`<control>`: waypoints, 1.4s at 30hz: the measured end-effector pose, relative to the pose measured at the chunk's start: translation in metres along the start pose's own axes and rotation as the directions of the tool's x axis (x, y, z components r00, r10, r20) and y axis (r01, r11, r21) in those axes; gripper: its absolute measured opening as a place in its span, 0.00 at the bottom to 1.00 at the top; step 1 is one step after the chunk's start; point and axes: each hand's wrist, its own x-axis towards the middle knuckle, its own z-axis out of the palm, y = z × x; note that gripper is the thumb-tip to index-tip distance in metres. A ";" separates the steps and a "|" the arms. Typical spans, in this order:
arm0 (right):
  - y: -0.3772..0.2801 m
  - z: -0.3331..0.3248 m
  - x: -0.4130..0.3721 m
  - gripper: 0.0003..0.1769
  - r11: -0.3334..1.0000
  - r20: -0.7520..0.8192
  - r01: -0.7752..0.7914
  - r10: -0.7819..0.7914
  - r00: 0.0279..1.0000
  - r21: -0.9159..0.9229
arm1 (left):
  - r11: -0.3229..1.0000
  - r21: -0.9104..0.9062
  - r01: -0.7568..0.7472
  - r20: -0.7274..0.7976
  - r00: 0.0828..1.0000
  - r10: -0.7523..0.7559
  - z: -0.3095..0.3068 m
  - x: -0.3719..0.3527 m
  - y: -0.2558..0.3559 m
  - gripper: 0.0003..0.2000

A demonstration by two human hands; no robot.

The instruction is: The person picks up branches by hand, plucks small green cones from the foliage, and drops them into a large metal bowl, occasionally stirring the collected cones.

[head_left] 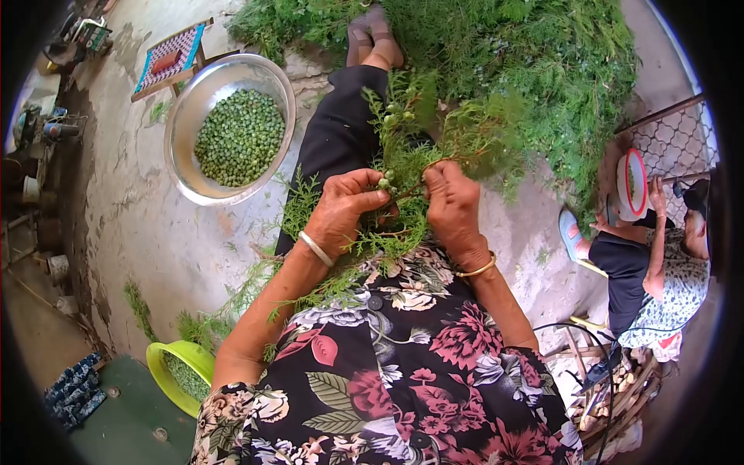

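A leafy evergreen branch (465, 139) with small green cones lies across my lap between my hands. My right hand (452, 205), with a gold bangle at the wrist, is closed in a pinch around its stem. My left hand (343, 208), wearing a silver bangle, has thumb and forefinger closed on a cluster of green cones (387, 183). Its other fingers are partly hidden. More green sprigs (399, 236) rest on my lap and under my forearms. To the left, a wide metal basin (180, 132) holds many picked green cones (240, 138).
A big heap of cut branches (542, 70) covers the ground ahead. A woven-seat stool (172, 58) stands beyond the basin. A yellow-green bowl (159, 372) of cones sits at lower left. At right, another person (659, 256) sits holding a red-rimmed bucket (622, 190) near firewood (620, 387).
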 end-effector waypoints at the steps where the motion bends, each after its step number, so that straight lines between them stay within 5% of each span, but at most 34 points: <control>1: 0.000 -0.002 0.000 0.07 0.973 0.057 -0.215 0.210 0.976 0.087 | 1.000 0.002 0.014 0.008 1.000 -0.014 -0.001 0.000 0.000 0.06; 2: 0.000 -0.006 0.002 0.07 0.973 0.057 -0.215 0.210 0.976 0.088 | 1.000 0.002 0.015 0.008 1.000 -0.015 -0.002 0.001 0.000 0.06; 4: -0.004 -0.014 0.007 0.11 0.695 0.243 -0.475 0.412 0.878 0.540 | 0.999 -0.035 0.020 0.003 1.000 -0.020 -0.003 0.003 0.001 0.05; 5: -0.011 -0.017 0.009 0.11 0.694 0.244 -0.476 0.411 0.878 0.540 | 0.999 -0.035 0.020 0.002 1.000 -0.020 -0.002 0.003 0.001 0.05; 7: -0.027 -0.021 0.011 0.10 0.359 0.380 -0.579 0.491 0.784 0.732 | 0.997 -0.072 0.041 -0.023 0.999 -0.042 0.000 0.002 0.003 0.05; 8: -0.028 -0.020 0.010 0.10 0.359 0.381 -0.581 0.491 0.783 0.731 | 0.996 -0.073 0.041 -0.023 0.999 -0.043 -0.001 0.002 0.002 0.05; 11: -0.029 -0.013 0.006 0.06 0.457 0.407 -0.603 0.460 0.789 0.654 | 0.996 -0.082 0.030 -0.017 0.999 -0.031 -0.003 0.003 -0.001 0.05; 12: -0.025 -0.006 0.002 0.05 0.801 0.252 -0.397 0.313 0.916 0.448 | 0.994 -0.101 0.040 -0.011 0.999 -0.041 -0.003 0.002 -0.001 0.04; 13: -0.024 0.000 -0.001 0.07 0.983 0.157 -0.116 0.093 0.983 0.145 | 0.992 -0.119 0.050 -0.005 0.999 -0.051 -0.003 0.002 -0.001 0.04; 15: -0.022 0.010 -0.005 0.11 0.993 0.133 -0.079 0.067 0.989 0.090 | 0.992 -0.112 0.063 -0.020 0.998 -0.066 -0.004 0.003 -0.001 0.04; 17: -0.016 0.017 -0.006 0.10 0.984 0.092 0.166 -0.160 0.983 -0.061 | 0.992 -0.106 0.075 -0.037 0.996 -0.079 -0.005 0.002 -0.001 0.04; 25: -0.019 0.010 0.001 0.06 0.992 0.192 -0.044 0.021 0.981 0.118 | 0.995 -0.091 0.026 0.059 0.998 -0.021 -0.010 0.003 -0.004 0.03; 27: -0.018 -0.001 0.007 0.05 0.701 0.382 -0.497 0.332 0.862 0.511 | 0.996 -0.078 0.035 0.040 0.999 -0.032 -0.006 0.001 0.000 0.03; 28: -0.017 -0.006 0.008 0.06 0.525 0.454 -0.566 0.338 0.824 0.636 | 0.997 -0.061 0.045 0.024 0.999 -0.044 -0.004 0.001 0.002 0.04; 29: -0.020 -0.009 0.009 0.06 0.524 0.454 -0.566 0.339 0.824 0.636 | 0.997 -0.062 0.046 0.024 0.999 -0.045 -0.004 0.001 0.001 0.04; 31: -0.028 -0.014 0.013 0.06 0.284 0.519 -0.633 0.385 0.763 0.720 | 0.996 -0.079 0.032 0.018 0.999 -0.031 -0.004 0.002 0.000 0.05; 33: -0.037 -0.012 0.014 0.07 0.270 0.511 -0.642 0.422 0.749 0.718 | 0.998 -0.069 0.017 0.029 0.999 -0.015 -0.008 0.003 -0.003 0.05; 35: -0.032 -0.006 0.011 0.08 0.495 0.434 -0.612 0.434 0.789 0.617 | 0.998 -0.059 0.003 0.041 0.999 0.000 -0.008 0.004 -0.005 0.05; 36: -0.033 -0.001 0.010 0.08 0.495 0.434 -0.612 0.434 0.789 0.617 | 0.999 -0.048 0.000 0.034 0.999 0.001 -0.008 0.003 -0.006 0.04; 38: -0.036 0.012 0.008 0.11 0.867 0.145 -0.297 0.260 0.955 0.400 | 0.999 -0.034 -0.004 0.027 1.000 0.004 -0.005 0.002 -0.005 0.04; 42: -0.034 0.021 0.002 0.15 0.992 0.164 -0.118 0.108 0.981 0.054 | 0.999 0.033 -0.034 0.001 0.999 0.034 0.002 -0.002 0.001 0.02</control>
